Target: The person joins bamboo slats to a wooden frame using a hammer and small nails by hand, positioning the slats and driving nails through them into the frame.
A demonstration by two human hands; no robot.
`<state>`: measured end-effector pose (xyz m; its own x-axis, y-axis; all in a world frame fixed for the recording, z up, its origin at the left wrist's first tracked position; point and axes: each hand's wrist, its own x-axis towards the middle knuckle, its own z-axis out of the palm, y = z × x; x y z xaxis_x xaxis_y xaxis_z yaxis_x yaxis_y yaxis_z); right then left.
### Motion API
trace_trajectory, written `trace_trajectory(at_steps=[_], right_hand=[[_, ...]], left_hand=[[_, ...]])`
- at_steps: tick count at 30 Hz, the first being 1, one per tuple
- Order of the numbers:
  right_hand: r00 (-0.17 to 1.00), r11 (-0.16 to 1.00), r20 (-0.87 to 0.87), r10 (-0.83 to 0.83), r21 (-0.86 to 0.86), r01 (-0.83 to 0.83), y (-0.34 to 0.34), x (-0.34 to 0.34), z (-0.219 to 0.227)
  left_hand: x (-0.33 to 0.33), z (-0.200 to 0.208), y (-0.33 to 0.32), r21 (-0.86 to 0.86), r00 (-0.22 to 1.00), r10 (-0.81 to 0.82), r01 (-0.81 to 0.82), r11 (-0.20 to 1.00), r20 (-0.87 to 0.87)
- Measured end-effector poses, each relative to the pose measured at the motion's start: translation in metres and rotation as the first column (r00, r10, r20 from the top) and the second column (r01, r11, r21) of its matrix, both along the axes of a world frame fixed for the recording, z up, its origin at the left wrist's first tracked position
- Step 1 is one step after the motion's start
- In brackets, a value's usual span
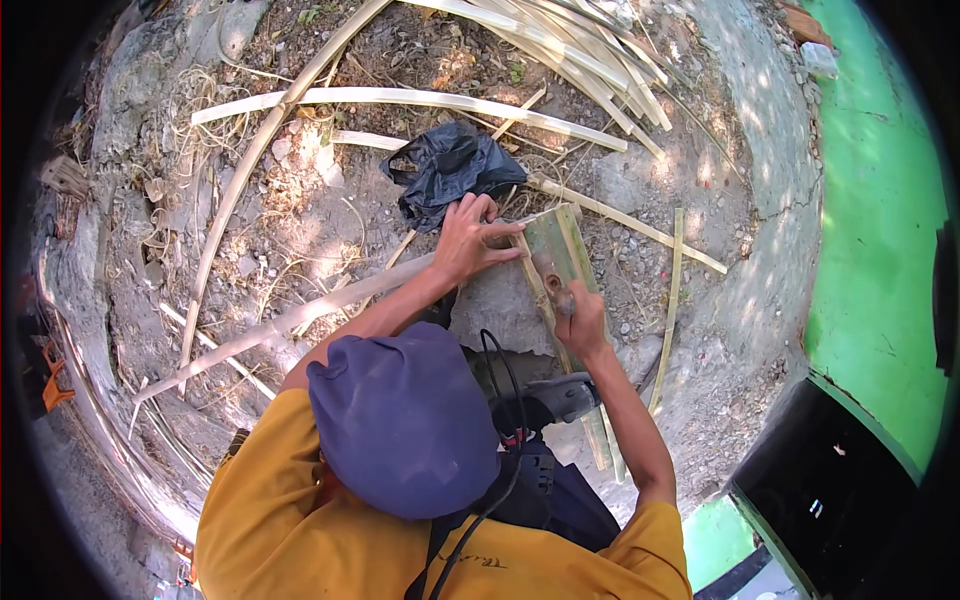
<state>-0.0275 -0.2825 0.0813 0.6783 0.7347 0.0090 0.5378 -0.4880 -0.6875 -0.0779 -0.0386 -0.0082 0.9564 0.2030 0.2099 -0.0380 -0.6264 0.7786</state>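
Observation:
My left hand (472, 240) is at the far end of a narrow bamboo strip (540, 290), its thumb and forefinger pinching the strip's left edge. My right hand (583, 325) is closed on a hammer-like tool (552, 280) with a rounded, worn head, held over the strips; the grip is mostly hidden by my fingers. A second, greenish bamboo strip (575, 245) lies alongside the first, and both run back toward my knees. The strips rest over a grey stone block (495, 310). Just beyond my left hand lies a crumpled black plastic bag (450, 165).
Long split bamboo strips (420, 97) lie across the dirt, with a heap of them (570, 50) at the far side. One long strip (290, 318) passes under my left forearm. A green wall (875, 230) borders the right. A black cable (500, 350) hangs near my lap.

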Motion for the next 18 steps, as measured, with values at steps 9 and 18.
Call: trace_trajectory(at_steps=[9,18], right_hand=[[0.999,0.996,0.023,0.032,0.085,-0.034,-0.006,-0.008,0.000],[0.996,0.997,-0.033,-0.082,-0.010,0.081,0.011,-0.018,0.009]], left_hand=[[0.002,-0.002,0.001,-0.043,0.999,0.018,-0.019,0.999,-0.028],[-0.004,-0.003,0.002,0.019,1.000,-0.001,0.001,1.000,0.006]])
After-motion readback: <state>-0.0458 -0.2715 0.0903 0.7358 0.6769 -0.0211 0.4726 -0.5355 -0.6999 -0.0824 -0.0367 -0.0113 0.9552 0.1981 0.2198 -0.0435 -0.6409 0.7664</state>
